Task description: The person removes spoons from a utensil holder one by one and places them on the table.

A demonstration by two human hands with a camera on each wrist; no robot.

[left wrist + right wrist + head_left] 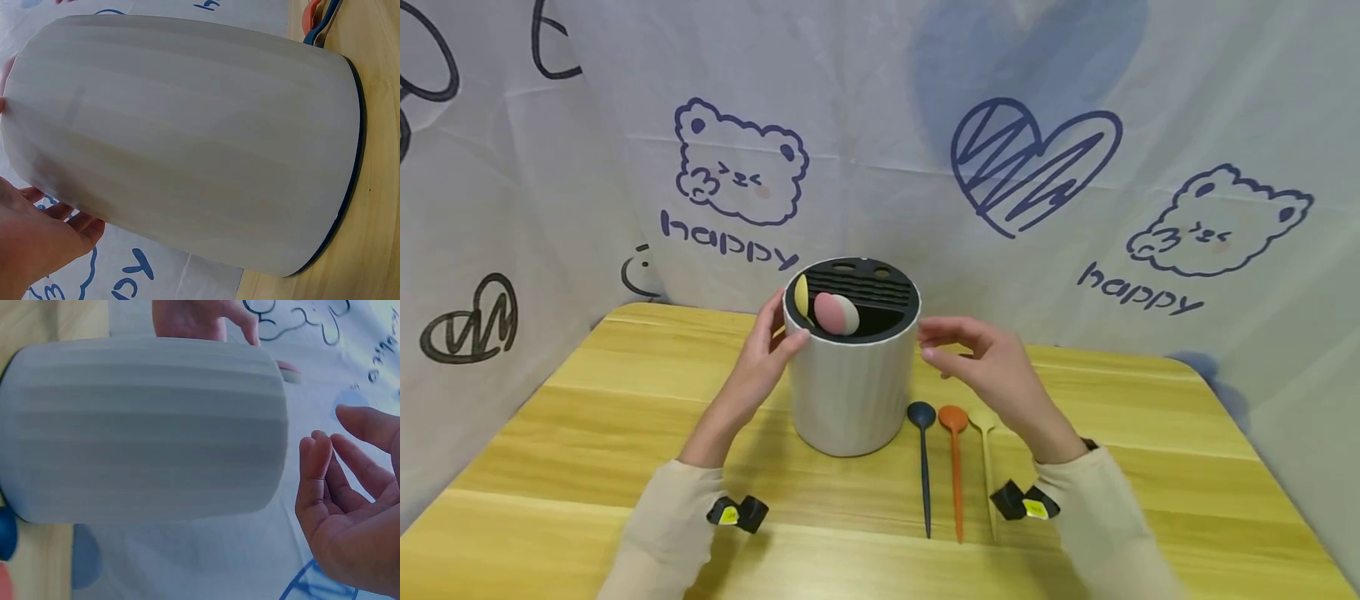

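Note:
A white ribbed utensil holder (pixel 852 398) with a black slotted top (pixel 880 321) stands upright on the table. My left hand (pixel 758 367) holds its left side, thumb at the front of the rim and fingers round the back. Yellow (pixel 802 295), pink (pixel 831 314) and white (pixel 852 317) rounded heads stick out of the top's left part; their lower ends are hidden. To the right of the holder hovers my right hand (pixel 992 367), fingers bent, thumb apart from them, nothing between. In the right wrist view a small gap separates that hand (pixel 350 506) from the holder's rim.
Three long-handled spoons lie side by side on the wooden table (pixel 1150 483), right of the holder: dark blue (pixel 923 450), orange (pixel 955 450) and pale yellow (pixel 985 442). A white cloth (pixel 880 133) with printed bears and hearts hangs close behind the table.

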